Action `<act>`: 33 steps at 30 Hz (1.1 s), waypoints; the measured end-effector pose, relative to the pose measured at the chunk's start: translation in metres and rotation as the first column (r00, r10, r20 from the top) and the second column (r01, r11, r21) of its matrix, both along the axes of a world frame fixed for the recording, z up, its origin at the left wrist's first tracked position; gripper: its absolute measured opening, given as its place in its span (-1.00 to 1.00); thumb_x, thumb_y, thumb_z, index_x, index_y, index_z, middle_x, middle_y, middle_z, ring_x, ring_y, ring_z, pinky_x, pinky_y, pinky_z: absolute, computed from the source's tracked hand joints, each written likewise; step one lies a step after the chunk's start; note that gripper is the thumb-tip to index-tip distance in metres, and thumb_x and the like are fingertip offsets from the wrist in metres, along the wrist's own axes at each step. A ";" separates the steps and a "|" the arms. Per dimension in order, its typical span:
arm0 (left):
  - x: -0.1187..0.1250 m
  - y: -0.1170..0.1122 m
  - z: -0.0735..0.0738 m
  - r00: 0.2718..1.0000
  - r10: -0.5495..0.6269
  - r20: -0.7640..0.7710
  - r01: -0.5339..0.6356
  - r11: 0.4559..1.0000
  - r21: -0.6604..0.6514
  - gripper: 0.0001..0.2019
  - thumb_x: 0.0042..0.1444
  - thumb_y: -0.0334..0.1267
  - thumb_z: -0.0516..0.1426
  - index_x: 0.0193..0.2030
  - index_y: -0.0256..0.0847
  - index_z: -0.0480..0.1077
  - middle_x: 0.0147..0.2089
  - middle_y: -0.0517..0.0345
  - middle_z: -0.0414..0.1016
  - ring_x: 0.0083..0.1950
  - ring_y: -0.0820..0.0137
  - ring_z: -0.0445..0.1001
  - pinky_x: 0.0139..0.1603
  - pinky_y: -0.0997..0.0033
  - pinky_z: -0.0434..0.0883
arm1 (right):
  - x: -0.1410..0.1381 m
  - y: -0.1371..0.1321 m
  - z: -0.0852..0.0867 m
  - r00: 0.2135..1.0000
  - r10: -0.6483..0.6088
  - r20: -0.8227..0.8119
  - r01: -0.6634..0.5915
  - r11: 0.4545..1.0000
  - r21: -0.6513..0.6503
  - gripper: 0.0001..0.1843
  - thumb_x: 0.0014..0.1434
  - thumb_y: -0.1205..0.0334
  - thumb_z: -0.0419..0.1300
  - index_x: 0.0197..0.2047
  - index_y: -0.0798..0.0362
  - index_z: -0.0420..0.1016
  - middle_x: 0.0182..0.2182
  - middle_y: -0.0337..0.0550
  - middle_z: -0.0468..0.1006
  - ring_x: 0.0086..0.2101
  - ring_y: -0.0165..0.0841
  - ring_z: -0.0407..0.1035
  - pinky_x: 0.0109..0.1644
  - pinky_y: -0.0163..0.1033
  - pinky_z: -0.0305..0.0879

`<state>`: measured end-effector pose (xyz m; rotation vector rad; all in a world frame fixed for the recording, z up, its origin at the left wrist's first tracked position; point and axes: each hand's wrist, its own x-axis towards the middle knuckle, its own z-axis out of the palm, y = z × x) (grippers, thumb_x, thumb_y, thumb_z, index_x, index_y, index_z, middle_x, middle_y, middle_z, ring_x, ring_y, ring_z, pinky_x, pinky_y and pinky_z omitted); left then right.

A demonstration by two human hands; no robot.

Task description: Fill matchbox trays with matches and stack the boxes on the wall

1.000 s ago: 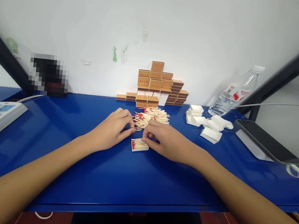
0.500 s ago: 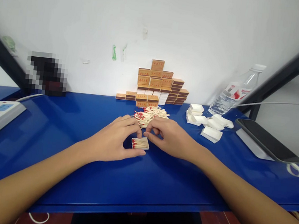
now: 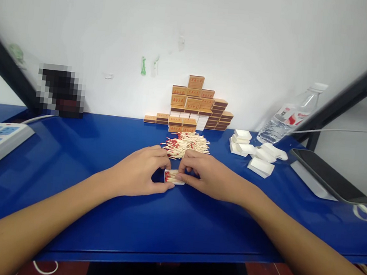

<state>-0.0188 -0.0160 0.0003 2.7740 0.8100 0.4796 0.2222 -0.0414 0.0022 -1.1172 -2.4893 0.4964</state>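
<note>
evidently, the left hand (image 3: pixel 144 170) grips the match tray (image 3: pixel 180 183) between its fingers, right hand (image 3: pixel 210 175) over it, hold unclear.

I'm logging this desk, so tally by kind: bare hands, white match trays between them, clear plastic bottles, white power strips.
Bare left hand and bare right hand: 2
White tray of red-tipped matches: 1
Clear plastic bottle: 1
White plastic power strip: 1
Total: 5

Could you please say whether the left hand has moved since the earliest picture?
Yes: the left hand has moved away from the stacked matchboxes, toward the match tray.
</note>
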 end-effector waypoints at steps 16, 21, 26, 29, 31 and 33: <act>0.001 -0.005 0.003 0.999 -0.001 -0.051 -0.004 0.996 -0.094 -0.71 0.21 0.02 0.29 -0.17 -0.18 0.51 -0.28 0.19 0.49 -0.33 0.38 0.42 -0.34 0.35 0.28 | -0.004 0.020 -0.021 0.980 -0.201 -0.009 0.197 0.951 0.237 -0.87 0.33 0.30 0.28 -0.07 0.03 0.45 -0.27 -0.19 0.49 -0.31 -0.33 0.32 -0.24 -0.24 0.14; 0.000 -0.004 0.006 0.997 -0.006 -0.081 0.000 0.998 -0.065 -0.70 0.24 0.03 0.27 -0.19 -0.20 0.51 -0.31 0.21 0.48 -0.37 0.41 0.37 -0.36 0.37 0.23 | 0.006 0.028 -0.022 0.975 -0.215 0.053 0.192 0.941 0.279 -0.89 0.36 0.25 0.28 -0.10 0.01 0.42 -0.17 -0.13 0.49 -0.21 -0.28 0.36 -0.17 -0.21 0.20; 0.000 -0.004 0.007 0.995 -0.007 -0.097 0.000 0.998 -0.071 -0.70 0.26 0.03 0.25 -0.20 -0.21 0.50 -0.33 0.23 0.46 -0.39 0.43 0.34 -0.37 0.38 0.18 | 0.006 0.034 -0.023 0.978 -0.201 0.061 0.178 0.946 0.273 -0.91 0.39 0.21 0.27 -0.14 0.02 0.44 -0.18 -0.14 0.48 -0.21 -0.28 0.39 -0.17 -0.21 0.22; 0.001 -0.004 0.008 0.994 -0.005 -0.106 -0.003 0.997 -0.080 -0.70 0.25 0.03 0.25 -0.20 -0.21 0.50 -0.35 0.24 0.45 -0.40 0.44 0.32 -0.37 0.38 0.17 | 0.003 0.036 -0.023 0.974 -0.202 0.101 0.170 0.950 0.263 -0.89 0.41 0.19 0.25 -0.16 0.03 0.47 -0.18 -0.12 0.50 -0.19 -0.26 0.41 -0.17 -0.20 0.22; 0.002 -0.004 0.008 0.994 -0.004 -0.105 -0.005 0.996 -0.085 -0.70 0.25 0.02 0.25 -0.21 -0.20 0.50 -0.36 0.25 0.45 -0.40 0.44 0.32 -0.37 0.38 0.16 | 0.004 0.036 -0.023 0.972 -0.196 0.131 0.159 0.955 0.250 -0.87 0.43 0.18 0.23 -0.18 0.03 0.48 -0.18 -0.11 0.51 -0.19 -0.25 0.41 -0.16 -0.19 0.21; 0.001 -0.004 0.009 0.994 -0.001 -0.105 -0.008 0.996 -0.084 -0.71 0.24 0.02 0.25 -0.23 -0.20 0.50 -0.36 0.25 0.44 -0.41 0.45 0.32 -0.37 0.39 0.16 | 0.006 0.036 -0.022 0.969 -0.189 0.159 0.149 0.960 0.236 -0.85 0.43 0.18 0.22 -0.20 0.04 0.47 -0.19 -0.09 0.51 -0.20 -0.25 0.40 -0.17 -0.19 0.21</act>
